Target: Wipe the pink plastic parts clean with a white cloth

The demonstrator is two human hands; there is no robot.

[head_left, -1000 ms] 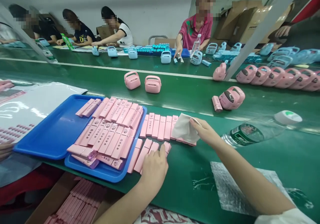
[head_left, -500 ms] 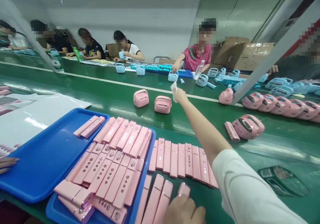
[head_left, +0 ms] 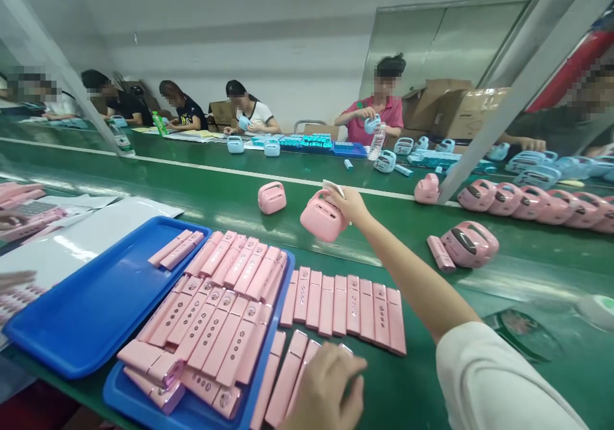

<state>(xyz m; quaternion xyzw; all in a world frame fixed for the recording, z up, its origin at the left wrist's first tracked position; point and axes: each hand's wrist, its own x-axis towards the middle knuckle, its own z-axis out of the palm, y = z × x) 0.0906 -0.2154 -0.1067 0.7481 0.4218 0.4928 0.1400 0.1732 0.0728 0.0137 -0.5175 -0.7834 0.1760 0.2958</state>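
My right hand (head_left: pixel 349 205) reaches over the green bench and grips a pink speaker-like device (head_left: pixel 322 217) by its carry handle, lifted and tilted. A white tissue or cloth (head_left: pixel 333 188) is tucked in the same hand. My left hand (head_left: pixel 326 385) hovers low in front, fingers bent, with a gap between thumb and forefinger and nothing visible in it. It partly covers some pink bars (head_left: pixel 288 369) lying beside the tray. Another pink device (head_left: pixel 272 198) stands just left of the held one.
A blue tray (head_left: pixel 283 295) piled with pink button bars (head_left: pixel 225 327) overlaps another blue tray (head_left: pixel 96 302). More bars (head_left: pixel 352 305) lie in a row. Pink devices (head_left: pixel 522 199) line the right, near a slanted post (head_left: pixel 499 103). Co-workers sit opposite; another person's hand (head_left: pixel 16 279) is at left.
My right hand has taken hold of the pink device's handle and raised it. My left hand has shifted left, away from the bar it was touching. The co-worker opposite has lifted a blue device.
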